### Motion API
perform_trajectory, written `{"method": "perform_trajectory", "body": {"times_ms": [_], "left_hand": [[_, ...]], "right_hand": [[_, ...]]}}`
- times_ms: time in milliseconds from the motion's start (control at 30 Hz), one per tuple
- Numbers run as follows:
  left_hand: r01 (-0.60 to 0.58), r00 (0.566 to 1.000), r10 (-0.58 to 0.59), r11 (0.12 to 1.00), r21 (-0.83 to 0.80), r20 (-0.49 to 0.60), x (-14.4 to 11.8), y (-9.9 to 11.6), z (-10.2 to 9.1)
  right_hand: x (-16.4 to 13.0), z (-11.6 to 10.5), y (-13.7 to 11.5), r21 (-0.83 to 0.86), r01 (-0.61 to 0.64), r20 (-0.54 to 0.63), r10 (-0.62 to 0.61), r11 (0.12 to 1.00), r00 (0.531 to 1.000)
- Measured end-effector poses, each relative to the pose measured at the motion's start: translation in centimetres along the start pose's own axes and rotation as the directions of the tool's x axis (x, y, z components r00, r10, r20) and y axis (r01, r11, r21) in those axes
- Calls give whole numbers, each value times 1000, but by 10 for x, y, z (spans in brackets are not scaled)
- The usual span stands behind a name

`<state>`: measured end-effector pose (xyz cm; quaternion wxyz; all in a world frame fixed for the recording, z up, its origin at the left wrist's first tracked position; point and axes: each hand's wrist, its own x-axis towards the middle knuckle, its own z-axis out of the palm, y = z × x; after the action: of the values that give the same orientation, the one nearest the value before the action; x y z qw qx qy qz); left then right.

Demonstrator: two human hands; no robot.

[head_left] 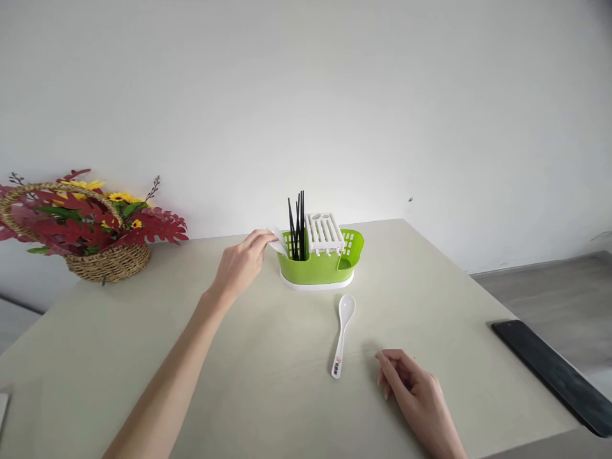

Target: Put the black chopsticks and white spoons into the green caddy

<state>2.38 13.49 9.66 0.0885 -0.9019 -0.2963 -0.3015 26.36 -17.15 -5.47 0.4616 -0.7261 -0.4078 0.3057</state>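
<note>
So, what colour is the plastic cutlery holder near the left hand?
Lime green plastic cutlery holder on a white base, head view.

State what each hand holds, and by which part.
Left hand pinches a white spoon at the green holder; the gripped part is hidden. Right hand holds nothing.

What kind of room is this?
Probably a home dining spot: a plain table against a white wall, a green cutlery holder with black chopsticks, a white spoon lying beside it, and a wicker flower basket.
</note>
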Motion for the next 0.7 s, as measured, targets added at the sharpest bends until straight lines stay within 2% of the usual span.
{"method": "perform_trajectory", "body": {"times_ms": [233, 333, 467, 567, 633, 700], "left_hand": [[-4, 997, 5, 1000, 16, -77, -3, 3, -7], [2, 988, -5, 1000, -18, -153, -3, 6, -9], [1, 942, -41, 993, -120, -332, -5, 13, -9], [-42, 908, -39, 982, -184, -417, -7, 20, -6], [-70, 908, -29, 973, -218, -418, -9, 27, -3], [-91, 928, -13, 961, -262, -372, -12, 37, 1]], "right_hand": [[0, 0, 0, 0, -1, 2, 1, 1000, 1000], [-2, 1, -4, -2, -4, -17, 4, 1000, 1000], [-4, 1, -8, -4, 2, -29, -2, 1000, 1000], [-3, 0, -7, -6, 5, -32, -5, 1000, 999], [-2, 0, -6, -9, 7, -22, -7, 1000, 1000], [-2, 0, -6, -8, 10, -15, -10, 1000, 1000]]}}
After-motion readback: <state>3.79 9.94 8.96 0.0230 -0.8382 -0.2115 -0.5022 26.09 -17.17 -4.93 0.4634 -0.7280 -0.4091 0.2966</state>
